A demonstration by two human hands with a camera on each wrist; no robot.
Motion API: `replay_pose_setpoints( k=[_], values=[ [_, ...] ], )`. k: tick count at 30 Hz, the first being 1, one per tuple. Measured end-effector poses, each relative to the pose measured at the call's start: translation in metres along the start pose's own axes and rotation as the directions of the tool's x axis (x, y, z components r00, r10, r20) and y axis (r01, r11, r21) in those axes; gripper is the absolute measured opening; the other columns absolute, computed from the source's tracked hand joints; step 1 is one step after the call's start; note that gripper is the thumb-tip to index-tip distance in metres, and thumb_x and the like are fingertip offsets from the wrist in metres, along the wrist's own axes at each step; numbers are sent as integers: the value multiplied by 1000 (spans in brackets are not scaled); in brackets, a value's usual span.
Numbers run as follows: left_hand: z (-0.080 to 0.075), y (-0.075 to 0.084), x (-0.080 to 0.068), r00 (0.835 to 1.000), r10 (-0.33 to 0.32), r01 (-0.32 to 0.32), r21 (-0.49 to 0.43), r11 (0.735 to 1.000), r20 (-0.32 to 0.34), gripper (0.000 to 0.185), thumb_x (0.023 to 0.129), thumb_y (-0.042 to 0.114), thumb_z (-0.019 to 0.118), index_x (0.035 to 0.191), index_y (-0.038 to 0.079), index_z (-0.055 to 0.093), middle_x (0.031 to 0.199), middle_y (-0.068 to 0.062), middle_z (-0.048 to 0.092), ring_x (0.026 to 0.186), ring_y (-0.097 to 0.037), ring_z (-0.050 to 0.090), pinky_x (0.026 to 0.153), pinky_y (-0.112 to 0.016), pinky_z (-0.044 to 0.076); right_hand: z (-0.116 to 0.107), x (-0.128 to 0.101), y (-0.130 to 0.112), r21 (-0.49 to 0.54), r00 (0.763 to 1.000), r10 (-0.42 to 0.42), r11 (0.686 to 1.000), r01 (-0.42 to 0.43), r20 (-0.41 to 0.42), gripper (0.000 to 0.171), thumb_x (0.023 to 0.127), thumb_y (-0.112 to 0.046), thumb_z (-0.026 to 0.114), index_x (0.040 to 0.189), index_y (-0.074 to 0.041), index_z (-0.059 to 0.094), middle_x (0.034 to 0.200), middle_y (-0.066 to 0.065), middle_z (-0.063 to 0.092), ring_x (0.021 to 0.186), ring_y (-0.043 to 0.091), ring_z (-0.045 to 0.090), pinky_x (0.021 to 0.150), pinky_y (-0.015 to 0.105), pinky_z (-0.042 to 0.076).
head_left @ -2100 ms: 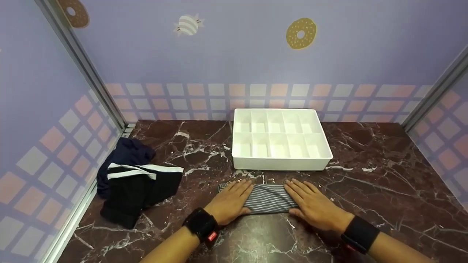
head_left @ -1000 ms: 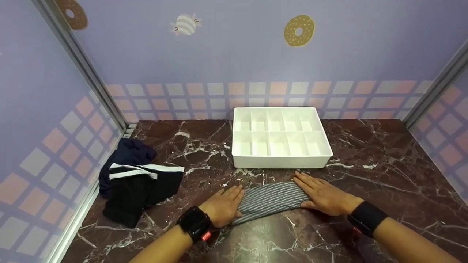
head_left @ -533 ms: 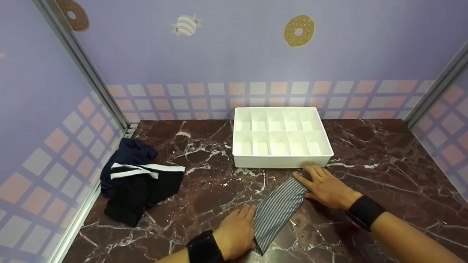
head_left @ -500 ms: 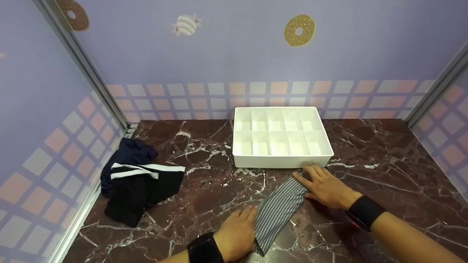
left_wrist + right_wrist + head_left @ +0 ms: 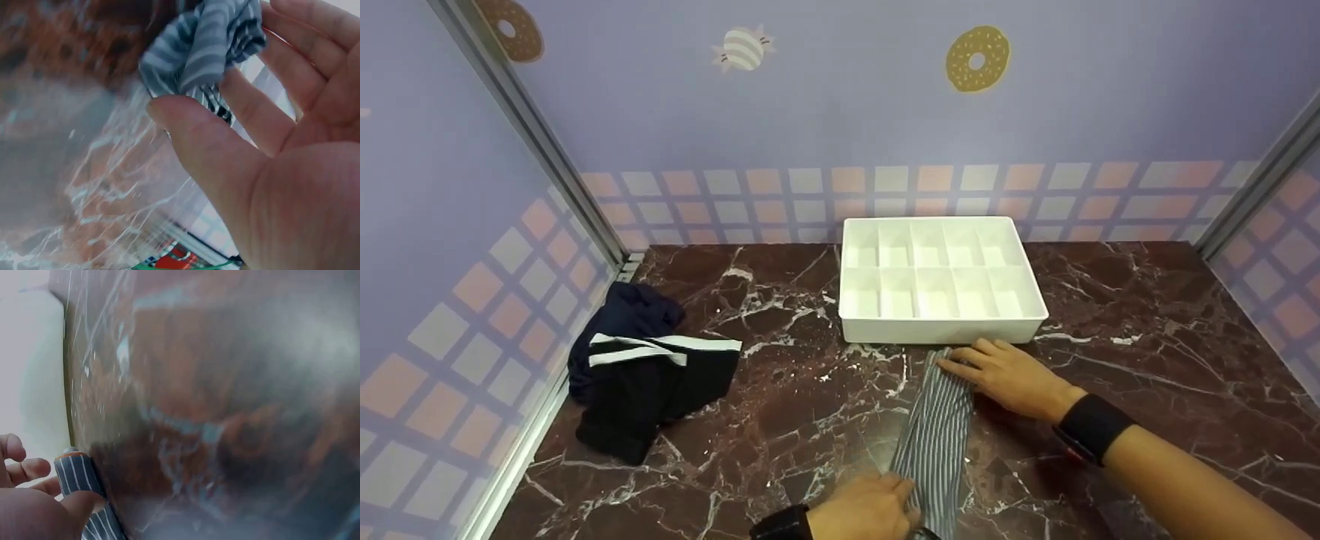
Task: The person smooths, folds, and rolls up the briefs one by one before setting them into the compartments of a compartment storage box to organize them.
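A grey striped cloth [image 5: 937,427], folded into a long narrow strip, lies on the marble table [image 5: 1147,337] and runs from the tray towards me. My right hand [image 5: 997,371] holds its far end just in front of the white tray [image 5: 945,330]. In the right wrist view the cloth's end [image 5: 76,475] sits between fingers and thumb [image 5: 34,512]. My left hand [image 5: 862,514] is at the near end, at the bottom edge of the head view. The left wrist view shows the bunched cloth [image 5: 208,45] pinched between thumb and fingers [image 5: 270,169].
The white tray has two rows of empty compartments and stands at the back centre. A heap of dark garments with white stripes [image 5: 645,375] lies at the left by the wall. Patterned walls close off the left, back and right.
The striped strip has turned from lying crosswise to pointing towards me. My left hand drew its end down and back, while my right hand stayed near the tray with the other end.
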State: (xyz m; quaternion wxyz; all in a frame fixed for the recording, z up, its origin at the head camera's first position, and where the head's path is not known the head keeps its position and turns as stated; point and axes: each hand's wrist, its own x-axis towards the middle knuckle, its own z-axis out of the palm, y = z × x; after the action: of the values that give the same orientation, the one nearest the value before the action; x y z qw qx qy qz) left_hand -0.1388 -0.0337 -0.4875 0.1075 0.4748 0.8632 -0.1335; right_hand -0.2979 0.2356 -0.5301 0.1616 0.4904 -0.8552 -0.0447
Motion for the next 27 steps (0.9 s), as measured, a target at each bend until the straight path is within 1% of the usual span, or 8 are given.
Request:
replay_pose_setpoints(
  k=[2, 6, 9, 12, 15, 19, 22, 27],
  values=[
    [2, 2, 2, 998, 50, -48, 46, 998, -38, 47, 96, 50, 31, 122, 23, 59, 119, 2, 54, 101, -11, 49, 80, -23, 44, 0, 6, -3, 9, 1000, -18, 1000, 19, -13, 50, 88, -20, 54, 137, -15, 46, 128, 5, 53, 100, 23, 48, 82, 39, 42],
    [7, 6, 8, 991, 45, -38, 52, 998, -128, 44, 100, 43, 25, 97, 19, 62, 90, 7, 43, 79, -7, 37, 64, -19, 33, 0, 17, -9, 22, 999, -35, 999, 35, -6, 51, 85, -15, 55, 136, -10, 47, 130, 5, 53, 104, 24, 50, 86, 40, 43],
    [10, 10, 13, 983, 58, -36, 131, 991, -171, 41, 100, 42, 25, 100, 24, 61, 87, 7, 40, 77, -8, 33, 60, -19, 28, 0, 25, -12, 51, 1000, -12, 999, 11, 22, 57, 82, -11, 59, 137, -9, 45, 133, 6, 51, 107, 25, 49, 90, 41, 42],
    [14, 14, 17, 960, 109, -37, 272, 962, -257, 40, 99, 44, 26, 103, 31, 63, 87, 8, 42, 74, -8, 33, 56, -20, 23, 0, 30, -14, 79, 999, 17, 997, -21, 46, 59, 81, -7, 57, 138, -10, 44, 137, 5, 48, 108, 26, 48, 91, 41, 42],
    [19, 16, 19, 915, 146, -11, 338, 941, -376, 39, 98, 46, 29, 96, 28, 63, 83, 8, 42, 72, -8, 32, 54, -20, 18, 0, 31, -17, 100, 998, 34, 994, -40, 56, 58, 83, -7, 54, 140, -12, 41, 141, 4, 44, 109, 24, 47, 90, 43, 42],
    [27, 16, 22, 797, 182, 45, 357, 933, -576, 23, 92, 37, 45, 82, 23, 59, 77, 8, 38, 69, -8, 31, 54, -21, 15, -4, 25, -22, 112, 999, 33, 993, -36, 25, 63, 80, -4, 56, 140, -14, 41, 144, 6, 39, 115, 27, 47, 92, 46, 42],
    [29, 16, 21, 762, 191, 55, 357, 933, -618, 20, 90, 36, 48, 78, 22, 56, 75, 8, 38, 68, -8, 31, 54, -21, 15, -15, 17, -29, 138, 1000, 30, 990, -30, 3, 62, 77, -4, 61, 136, -15, 46, 139, 9, 43, 118, 28, 47, 94, 47, 42],
    [26, 15, 17, 824, 201, 19, 380, 925, -530, 38, 94, 49, 36, 78, 26, 61, 75, 10, 46, 68, -6, 39, 53, -20, 19, -42, 4, -60, 317, 999, -21, 948, 11, 29, 38, 82, -23, 66, 119, -17, 59, 115, -1, 57, 103, 13, 54, 89, 33, 47]
  ],
)
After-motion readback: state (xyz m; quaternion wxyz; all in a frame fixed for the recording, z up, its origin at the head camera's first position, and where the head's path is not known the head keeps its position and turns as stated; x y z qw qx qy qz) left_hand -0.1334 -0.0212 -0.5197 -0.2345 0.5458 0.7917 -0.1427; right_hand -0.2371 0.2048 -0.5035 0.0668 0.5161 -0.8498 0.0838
